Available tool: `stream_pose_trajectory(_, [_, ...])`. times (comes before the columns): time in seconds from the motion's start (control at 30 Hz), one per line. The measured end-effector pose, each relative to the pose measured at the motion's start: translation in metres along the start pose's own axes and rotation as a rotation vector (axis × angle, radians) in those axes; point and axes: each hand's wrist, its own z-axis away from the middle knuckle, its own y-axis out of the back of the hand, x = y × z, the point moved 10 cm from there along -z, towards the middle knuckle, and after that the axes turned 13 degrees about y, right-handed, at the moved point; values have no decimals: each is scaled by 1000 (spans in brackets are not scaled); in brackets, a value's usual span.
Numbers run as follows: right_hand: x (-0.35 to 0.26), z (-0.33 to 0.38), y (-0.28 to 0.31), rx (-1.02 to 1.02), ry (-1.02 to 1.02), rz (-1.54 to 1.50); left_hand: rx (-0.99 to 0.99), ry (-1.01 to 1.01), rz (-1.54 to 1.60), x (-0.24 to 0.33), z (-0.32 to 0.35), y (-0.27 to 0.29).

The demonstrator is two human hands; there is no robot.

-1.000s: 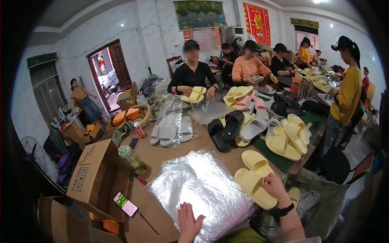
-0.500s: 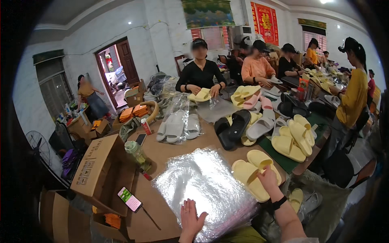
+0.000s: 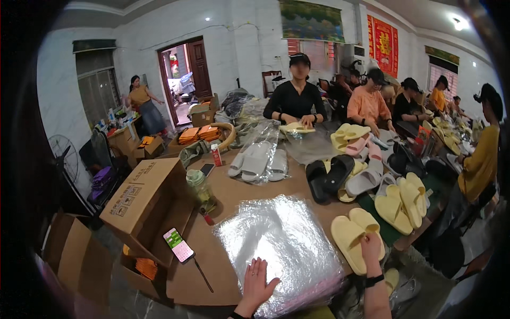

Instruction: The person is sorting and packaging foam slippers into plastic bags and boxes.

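My left hand [image 3: 258,284] lies flat, fingers stretched, on the near part of a stack of clear, shiny plastic bags [image 3: 287,234]. To the right of the stack, a pair of pale yellow slippers [image 3: 345,234] rests side by side at the table's right edge. My right hand [image 3: 372,250] is closed on the right-hand slipper of that pair, around its strap area; the fingertips are partly hidden. More yellow slippers [image 3: 393,207] lie beyond on a green mat, beside a black pair [image 3: 326,175].
An open cardboard box [image 3: 143,186] stands at the left with a phone [image 3: 178,245] and a green-lidded bottle [image 3: 201,189] near it. Bagged grey slippers [image 3: 255,162] lie farther back. Across the table a person in black [image 3: 297,98] handles a yellow slipper; others work at the right.
The view has swung left, so the scene sits farther right in the picture. Both hands keep their places on the bags and the slipper. The person opposite has lowered a yellow slipper onto plastic.
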Motion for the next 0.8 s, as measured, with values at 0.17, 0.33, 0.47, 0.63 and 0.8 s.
stream_pose_trajectory(0.17, [-15,3,46,211,-60,-370,29,-20,-51,-5,3,0])
stream_pose_trajectory(0.33, [-133,-7,86,154,36,-486,30,-15,-44,-3,5,4])
stream_pose_trajectory(0.47, [-185,13,48,11,199,-477,41,-9,-10,-1,2,2])
stream_pose_trajectory(0.63, [-228,38,-29,-203,247,-445,42,-15,-47,0,0,3])
stream_pose_trajectory(0.8, [-216,55,-75,-296,195,-222,45,-22,-34,-2,-1,-3])
